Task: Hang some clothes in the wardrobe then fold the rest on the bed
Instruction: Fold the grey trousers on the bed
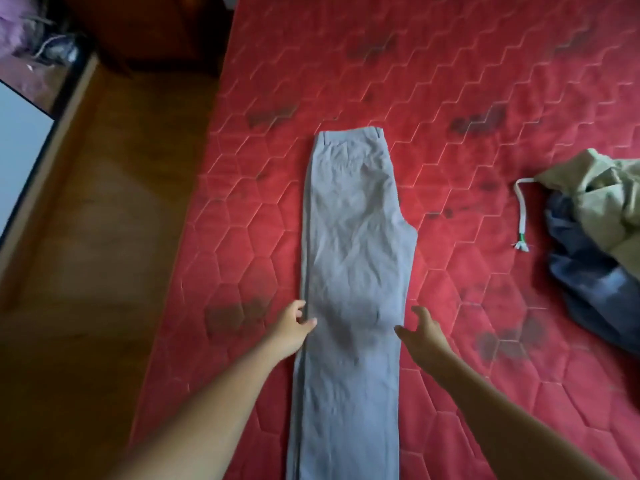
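On the red bed (485,98), find the grey trousers (353,220) folded leg on leg, long axis running straight away, waistband far. Note left hand (292,329) and right hand (420,332) flanking mid-leg, equally near, fingers spread, gripping nothing.

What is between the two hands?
Long grey cloth trousers, flat on the red quilted mattress, lie between left hand and right hand, seen in the head view.
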{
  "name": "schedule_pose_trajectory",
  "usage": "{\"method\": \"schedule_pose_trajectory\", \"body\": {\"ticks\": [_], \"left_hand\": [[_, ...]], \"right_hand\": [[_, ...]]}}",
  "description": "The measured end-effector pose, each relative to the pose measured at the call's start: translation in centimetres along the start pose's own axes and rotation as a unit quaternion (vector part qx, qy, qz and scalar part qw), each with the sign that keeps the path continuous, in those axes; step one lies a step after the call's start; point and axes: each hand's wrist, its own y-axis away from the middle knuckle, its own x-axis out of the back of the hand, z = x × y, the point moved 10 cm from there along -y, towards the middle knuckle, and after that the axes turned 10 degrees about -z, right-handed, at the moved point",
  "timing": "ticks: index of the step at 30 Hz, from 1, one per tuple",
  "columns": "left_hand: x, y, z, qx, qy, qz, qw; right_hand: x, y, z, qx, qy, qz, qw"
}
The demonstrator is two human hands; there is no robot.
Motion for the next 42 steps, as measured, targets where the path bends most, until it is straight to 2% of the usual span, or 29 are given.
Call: {"method": "schedule_pose_trajectory", "body": {"ticks": [3, 5, 8, 13, 15, 18, 22, 24, 27, 29, 33, 35, 37, 40, 42], "left_hand": [[-4.2, -1.1, -5.5, 0.038, 0.003, -0.016, 0.999], [-5.4, -1.3, -7.5, 0.039, 0.004, 0.014, 0.999], [-5.7, -1.1, -8.8, 0.028, 0.014, 0.079, 0.996], [-7.6, -1.0, -10.2, 0.022, 0.047, 0.045, 0.998], [-8.0, -0.9, -11.3, 0.019, 0.076, 0.033, 0.996], [-7.9, -0.3, -12.9, 0.004, 0.145, 0.035, 0.989], [-8.9, 0.6, -14.1, 0.013, 0.212, 0.005, 0.977], [-9.9, 0.9, -14.6, 0.024, 0.205, -0.022, 0.978], [-10.3, 1.3, -15.4, 0.022, 0.194, -0.018, 0.981], [-9.9, 1.5, -16.2, 0.015, 0.191, 0.001, 0.982], [-8.9, 1.8, -17.2, -0.008, 0.184, 0.041, 0.982], [-8.7, 2.2, -17.9, -0.002, 0.193, 0.046, 0.98], [-9.6, 3.1, -18.0, 0.019, 0.191, 0.003, 0.981], [-12.4, 5.0, -19.2, 0.077, 0.145, -0.108, 0.981], [-13.1, 6.0, -20.2, 0.088, 0.132, -0.118, 0.98]], "right_hand": [[-5.3, -3.3, 8.0, -0.038, -0.075, -0.032, 0.996], [-7.8, -4.4, 12.1, -0.046, -0.138, -0.021, 0.989], [-8.6, -1.7, 11.9, -0.045, -0.171, 0.029, 0.984], [-9.3, 0.4, 11.9, -0.004, -0.177, 0.082, 0.981], [-10.3, 0.9, 12.2, -0.007, -0.236, 0.054, 0.97], [-12.6, 1.3, 12.8, -0.021, -0.307, -0.031, 0.951], [-13.8, 1.9, 13.4, -0.027, -0.287, -0.048, 0.956], [-15.2, 2.2, 13.7, -0.042, -0.312, -0.092, 0.945], [-17.4, 2.9, 15.3, -0.076, -0.306, -0.168, 0.934], [-17.4, 3.2, 16.2, -0.068, -0.29, -0.166, 0.94], [-16.7, 3.8, 17.9, -0.043, -0.32, -0.109, 0.94], [-17.2, 4.2, 18.5, -0.044, -0.328, -0.112, 0.937], [-18.3, 4.7, 19.1, -0.058, -0.33, -0.145, 0.931], [-20.5, 5.8, 20.0, -0.085, -0.311, -0.208, 0.923], [-21.2, 6.2, 20.7, -0.087, -0.297, -0.217, 0.926]]}}
